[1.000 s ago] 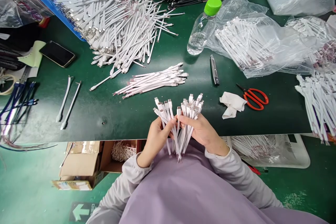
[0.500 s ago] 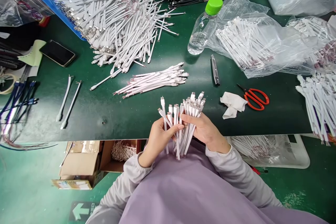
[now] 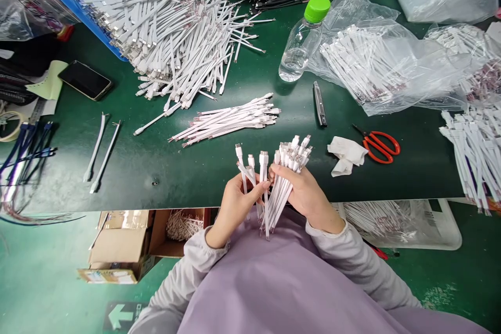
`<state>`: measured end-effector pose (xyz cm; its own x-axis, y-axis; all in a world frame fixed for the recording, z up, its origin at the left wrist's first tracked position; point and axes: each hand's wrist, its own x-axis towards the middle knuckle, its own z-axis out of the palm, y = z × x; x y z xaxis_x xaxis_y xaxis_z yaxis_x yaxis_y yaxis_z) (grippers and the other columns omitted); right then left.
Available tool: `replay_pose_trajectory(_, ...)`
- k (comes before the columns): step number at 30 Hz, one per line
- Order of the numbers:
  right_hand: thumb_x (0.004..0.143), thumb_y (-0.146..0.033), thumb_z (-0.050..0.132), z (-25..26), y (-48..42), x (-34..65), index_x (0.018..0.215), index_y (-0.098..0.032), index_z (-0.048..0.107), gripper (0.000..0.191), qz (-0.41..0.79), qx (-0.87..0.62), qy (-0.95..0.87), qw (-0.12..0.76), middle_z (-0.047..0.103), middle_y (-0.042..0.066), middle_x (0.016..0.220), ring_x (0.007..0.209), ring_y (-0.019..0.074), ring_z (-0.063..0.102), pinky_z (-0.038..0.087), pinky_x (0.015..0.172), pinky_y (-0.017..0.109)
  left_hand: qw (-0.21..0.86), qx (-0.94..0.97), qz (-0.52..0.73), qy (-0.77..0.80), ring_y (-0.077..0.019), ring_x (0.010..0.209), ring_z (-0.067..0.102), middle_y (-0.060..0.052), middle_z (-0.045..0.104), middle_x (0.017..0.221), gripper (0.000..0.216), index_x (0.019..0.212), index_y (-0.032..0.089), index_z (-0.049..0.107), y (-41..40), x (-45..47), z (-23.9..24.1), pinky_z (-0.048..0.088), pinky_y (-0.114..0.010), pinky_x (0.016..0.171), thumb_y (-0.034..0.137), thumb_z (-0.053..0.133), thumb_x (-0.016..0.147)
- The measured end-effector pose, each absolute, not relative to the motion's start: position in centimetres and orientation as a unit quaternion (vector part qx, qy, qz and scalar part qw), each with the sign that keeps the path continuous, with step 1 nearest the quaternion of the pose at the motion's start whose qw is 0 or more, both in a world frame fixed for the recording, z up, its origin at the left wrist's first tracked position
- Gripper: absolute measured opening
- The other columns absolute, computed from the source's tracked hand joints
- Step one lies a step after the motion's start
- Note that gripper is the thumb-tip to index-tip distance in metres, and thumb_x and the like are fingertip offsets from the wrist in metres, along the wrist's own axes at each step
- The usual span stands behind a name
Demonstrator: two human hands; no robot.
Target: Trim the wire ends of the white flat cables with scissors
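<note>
A thick bunch of short white USB cables is wrapped in my right hand, connector ends up and bare wire ends down. My left hand is closed on a few more white cables, which fan apart above its fingers. Both hands are close together at the table's front edge, over my lap. Just beyond them lies a small bundle of white cables on the green table. Farther back a large heap of the same cables spills out of a blue bin.
Right of my hands are a crumpled tissue, orange-handled scissors and a black cutter knife. A bottle with a green cap stands beside bagged cables. Two single cables and a phone lie left. Cardboard boxes sit below.
The cables in my two hands have drawn apart: the right bunch is tilted further right and looks fuller, while fewer cables stand in my left hand.
</note>
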<state>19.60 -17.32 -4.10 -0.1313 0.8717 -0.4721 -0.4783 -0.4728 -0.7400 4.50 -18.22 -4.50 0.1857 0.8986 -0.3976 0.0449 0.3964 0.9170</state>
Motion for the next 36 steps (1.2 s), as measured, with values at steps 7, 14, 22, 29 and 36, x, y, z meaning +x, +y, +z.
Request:
replay_pose_trajectory(7,0.072,-0.035,0.076,-3.9,-16.9,20.1,0.09,-0.02,0.064,0.027,0.8,-0.401,-0.205,0.396,0.06,-0.001,0.07,0.061,0.0173,0.059,0.05,0.054,0.034,0.688,0.405,0.346,0.493,-0.0082,0.05,0.054,0.0,0.061,0.071,0.029,0.078,0.013,0.063,-18.1,4.7,-5.1,0.046,-0.021,0.047,0.038,0.076,0.072)
replay_pose_trajectory(14,0.064,-0.031,0.083,-4.2,-16.8,19.8,0.066,-0.018,0.054,0.031,0.71,-0.474,-0.236,0.464,0.05,-0.005,0.062,0.058,0.0097,0.045,0.04,0.058,0.028,0.653,0.487,0.299,0.497,-0.0093,0.06,0.059,-0.006,0.067,0.099,0.029,0.1,0.016,0.066,-17.7,4.0,-4.8,0.053,-0.024,0.06,0.04,0.061,0.085)
replay_pose_trajectory(22,0.061,-0.032,0.083,-3.6,-16.9,19.5,0.065,-0.021,0.056,0.03,0.653,-0.524,-0.238,0.492,0.053,-0.003,0.067,0.066,0.0148,0.048,0.04,0.065,0.032,0.644,0.437,0.321,0.54,-0.0119,0.062,0.058,-0.002,0.065,0.076,0.028,0.09,0.015,0.069,-17.2,3.7,-4.2,0.052,-0.023,0.056,0.038,0.071,0.075)
replay_pose_trajectory(29,0.067,-0.033,0.079,-4.2,-16.5,20.0,0.082,-0.018,0.067,0.024,0.711,-0.483,-0.237,0.453,0.055,-0.003,0.064,0.059,0.0118,0.049,0.04,0.059,0.029,0.647,0.426,0.361,0.519,-0.0102,0.06,0.055,0.003,0.055,0.066,0.026,0.073,0.016,0.057,-17.3,4.5,-4.7,0.051,-0.023,0.057,0.037,0.072,0.075)
replay_pose_trajectory(36,0.068,-0.027,0.079,-4.6,-16.8,19.7,0.078,-0.02,0.063,0.02,0.712,-0.464,-0.291,0.439,0.058,-0.003,0.072,0.065,0.0124,0.05,0.039,0.06,0.028,0.591,0.497,0.33,0.542,-0.0107,0.06,0.052,0.001,0.061,0.071,0.028,0.075,0.017,0.057,-17.9,4.9,-4.9,0.043,-0.022,0.058,0.043,0.064,0.082)
